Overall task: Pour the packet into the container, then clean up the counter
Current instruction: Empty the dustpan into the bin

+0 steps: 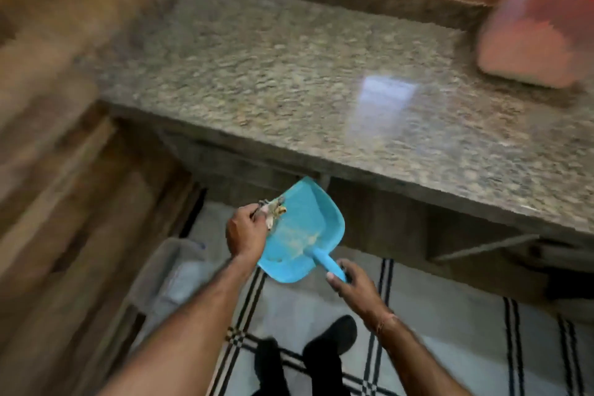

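A blue dustpan with pale crumbs in it hangs in the air below the front edge of the granite counter. My right hand grips its handle. My left hand holds a crumpled packet or cloth against the pan's left rim; blur hides what it is. A clear plastic container with a red lid and pinkish contents stands on the counter at the far right.
A translucent bin sits on the floor at the lower left, beside wooden cabinet fronts. The floor is white tile with black stripes. My two dark shoes show below the hands.
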Demonstrator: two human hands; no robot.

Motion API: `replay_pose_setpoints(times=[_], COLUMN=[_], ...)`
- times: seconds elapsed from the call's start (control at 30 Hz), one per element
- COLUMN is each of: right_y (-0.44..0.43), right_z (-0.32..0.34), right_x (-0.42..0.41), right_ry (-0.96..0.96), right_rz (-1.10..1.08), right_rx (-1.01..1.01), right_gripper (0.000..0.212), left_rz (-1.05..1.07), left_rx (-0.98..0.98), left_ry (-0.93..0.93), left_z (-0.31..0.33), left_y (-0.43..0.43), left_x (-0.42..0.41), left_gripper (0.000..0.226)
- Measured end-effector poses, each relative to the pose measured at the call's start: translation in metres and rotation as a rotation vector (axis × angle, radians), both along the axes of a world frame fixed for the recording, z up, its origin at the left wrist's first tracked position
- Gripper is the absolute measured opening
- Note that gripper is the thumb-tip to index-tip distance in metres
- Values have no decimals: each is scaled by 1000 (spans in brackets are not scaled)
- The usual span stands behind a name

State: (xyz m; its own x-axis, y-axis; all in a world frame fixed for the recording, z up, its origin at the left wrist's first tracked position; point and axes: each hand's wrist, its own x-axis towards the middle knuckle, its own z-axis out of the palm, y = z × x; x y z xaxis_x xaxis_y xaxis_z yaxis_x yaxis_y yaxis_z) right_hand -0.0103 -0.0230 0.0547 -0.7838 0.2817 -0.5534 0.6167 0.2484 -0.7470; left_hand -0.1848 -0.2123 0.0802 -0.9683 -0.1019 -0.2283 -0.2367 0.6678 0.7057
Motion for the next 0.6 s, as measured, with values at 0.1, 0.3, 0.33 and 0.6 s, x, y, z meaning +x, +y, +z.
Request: replay_pose_setpoints(times=[0.1, 0.3, 0.33, 0.6], right_y=[-62, -167, -181, -287], right_z=[-15, -56, -60, -154], right_x=[-29, -69, -74, -130], right_ry=[-50, -126, -150, -249], right_rz=[154, 453, 488, 720], right_rx=[2, 5, 21, 234], right_gripper=[14, 52, 42, 24], left_rz=[195, 535, 579, 820], left_rx=[-14, 17, 14, 19], left_ry=[-43, -113, -125, -174], left_z=[-7, -44, -52, -160], left_y=[-96, -241, -255, -328], left_x=[6, 46, 53, 66], left_gripper=[22, 22, 22, 27])
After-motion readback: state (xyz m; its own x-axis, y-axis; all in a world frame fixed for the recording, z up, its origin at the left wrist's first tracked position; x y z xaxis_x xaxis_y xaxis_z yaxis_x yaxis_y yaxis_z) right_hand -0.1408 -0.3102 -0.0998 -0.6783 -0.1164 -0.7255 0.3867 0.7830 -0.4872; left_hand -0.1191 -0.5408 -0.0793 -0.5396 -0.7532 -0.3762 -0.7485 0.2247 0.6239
